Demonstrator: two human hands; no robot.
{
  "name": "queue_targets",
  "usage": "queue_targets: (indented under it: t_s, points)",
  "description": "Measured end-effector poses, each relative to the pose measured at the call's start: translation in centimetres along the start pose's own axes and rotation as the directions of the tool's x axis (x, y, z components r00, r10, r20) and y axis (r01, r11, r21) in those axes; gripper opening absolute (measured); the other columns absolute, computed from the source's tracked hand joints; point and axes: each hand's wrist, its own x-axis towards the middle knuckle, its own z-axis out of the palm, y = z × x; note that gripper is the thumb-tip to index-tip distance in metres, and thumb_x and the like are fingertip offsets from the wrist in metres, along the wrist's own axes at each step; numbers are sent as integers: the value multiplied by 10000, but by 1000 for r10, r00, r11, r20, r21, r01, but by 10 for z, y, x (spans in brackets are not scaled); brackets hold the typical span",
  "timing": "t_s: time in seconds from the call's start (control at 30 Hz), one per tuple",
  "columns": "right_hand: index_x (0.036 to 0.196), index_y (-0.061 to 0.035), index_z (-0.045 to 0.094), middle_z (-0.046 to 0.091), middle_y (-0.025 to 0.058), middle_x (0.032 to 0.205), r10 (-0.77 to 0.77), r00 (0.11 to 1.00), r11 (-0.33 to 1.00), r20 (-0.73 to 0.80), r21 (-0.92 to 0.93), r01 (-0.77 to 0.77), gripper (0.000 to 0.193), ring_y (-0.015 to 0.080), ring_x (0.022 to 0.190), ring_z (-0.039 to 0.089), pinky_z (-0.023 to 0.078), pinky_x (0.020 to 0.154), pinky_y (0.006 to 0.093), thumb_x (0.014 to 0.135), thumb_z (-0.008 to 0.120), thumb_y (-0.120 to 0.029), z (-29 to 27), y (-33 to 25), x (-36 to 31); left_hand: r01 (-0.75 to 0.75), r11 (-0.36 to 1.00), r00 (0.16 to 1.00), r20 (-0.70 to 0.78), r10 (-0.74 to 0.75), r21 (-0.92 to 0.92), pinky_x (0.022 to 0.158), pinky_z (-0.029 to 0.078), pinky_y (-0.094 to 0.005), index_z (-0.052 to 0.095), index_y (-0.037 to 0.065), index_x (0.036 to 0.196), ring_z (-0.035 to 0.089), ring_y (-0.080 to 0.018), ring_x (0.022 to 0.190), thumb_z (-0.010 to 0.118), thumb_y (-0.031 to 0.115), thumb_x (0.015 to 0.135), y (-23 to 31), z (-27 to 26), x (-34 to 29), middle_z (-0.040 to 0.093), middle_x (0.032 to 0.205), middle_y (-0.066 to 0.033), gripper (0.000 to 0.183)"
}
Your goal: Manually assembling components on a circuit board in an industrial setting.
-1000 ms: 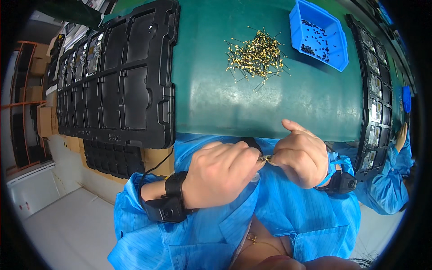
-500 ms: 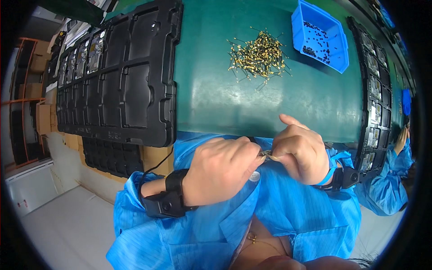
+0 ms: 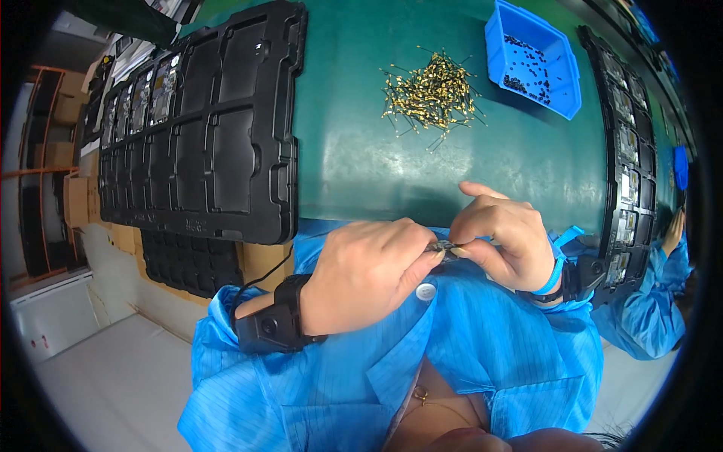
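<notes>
Both hands up in front of the chest, by the near edge of the green desk (image 3: 361,177). Left hand (image 3: 373,267): fingers curled in, thumb and forefinger pinching a small dark part (image 3: 444,248). Right hand (image 3: 504,237): thumb and forefinger on the same part from the other side, one finger jutting out toward the desk. The part sits between the two sets of fingertips, mostly covered; a sliver with pale patches shows, its full shape hard to make out. Left palm turned away, so anything tucked inside it cannot be told.

Farther out on the desk, a loose heap of thin dark wires (image 3: 433,92) with gold-coloured ends, too tangled to count. Right of it, a blue bin (image 3: 495,54) with tiny black pieces (image 3: 518,84) scattered on its floor (too small to say what they are).

Left: a large black tray (image 3: 289,197), flat boards (image 3: 162,89) in its far row, the leftmost ones squeezed by the lens. A second black tray (image 3: 190,264) lies lower, partly hidden beneath it. Right: another black tray (image 3: 608,120), seen steeply, boards in it. Beyond, a co-worker's blue sleeve (image 3: 640,322), the rest lost in the dark rim.
</notes>
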Motion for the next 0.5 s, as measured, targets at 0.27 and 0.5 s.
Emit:
queue_targets:
  t_s: [0.27, 0.5]
  points:
    - [784, -34, 560, 572, 79, 740, -82, 996, 996, -20, 28, 83, 87, 289, 705, 569, 414, 865, 443, 728, 622, -54, 2, 13, 3, -5, 1000, 1000, -3, 5, -24, 488, 394, -365, 490, 45, 714, 515, -271, 545, 589, 161, 766, -5, 0, 3, 498, 609, -89, 161]
    - [798, -37, 558, 569, 77, 732, -217, 976, 972, 12, 92, 215, 83, 269, 702, 578, 381, 916, 462, 735, 613, -47, 2, 27, 8, 20, 998, 1000, -22, -22, -51, 486, 417, -331, 531, 27, 776, 539, -270, 518, 595, 115, 757, -2, -1, 5, 537, 604, -98, 110]
